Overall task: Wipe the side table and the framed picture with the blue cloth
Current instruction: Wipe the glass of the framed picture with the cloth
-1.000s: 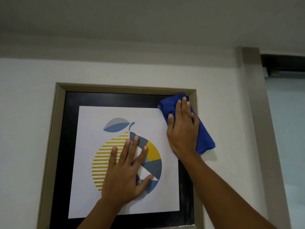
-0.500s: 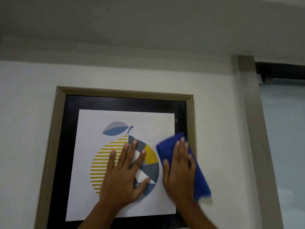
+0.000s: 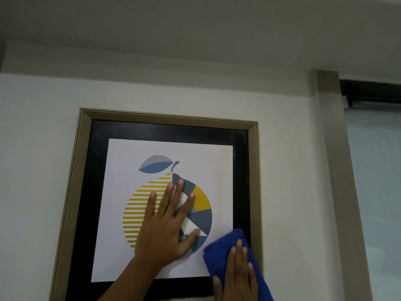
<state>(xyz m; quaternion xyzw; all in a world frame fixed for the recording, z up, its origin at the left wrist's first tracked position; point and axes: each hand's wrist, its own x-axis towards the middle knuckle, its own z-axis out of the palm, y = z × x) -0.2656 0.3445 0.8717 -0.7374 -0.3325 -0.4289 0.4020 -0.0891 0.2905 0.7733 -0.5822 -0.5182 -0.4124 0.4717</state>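
The framed picture (image 3: 161, 205) is hanging on a plain pale wall (image 3: 36, 137). Its frame (image 3: 71, 192) is showing a matte beige-gold moulding with mitred corners, and a black mat is surrounding a white square print. The print is showing a round fruit shape: yellow horizontal stripes on one half, grey-blue, yellow and white angular segments on the other, with a two-tone leaf above.

The left hand (image 3: 165, 224) is lying flat on the print, palm against the surface, fingers spread apart and pointing up, thumb splayed toward the right. It is gripping nothing. Its forearm is rising from the bottom edge of the view.

The right hand (image 3: 236, 276) is sitting just right of and below the left hand, at the lower right corner of the picture. Its palm is pressing the blue cloth (image 3: 223, 250) flat against the surface, fingers held close together and extended upward. The hand is pressing on the cloth, not clenching it.

The cloth is appearing soft, deep blue and bunched into a thick pad, its edges slightly blurred. It is protruding above and to both sides of the right-hand fingers, overlapping the white print, the black mat and the inner frame edge.
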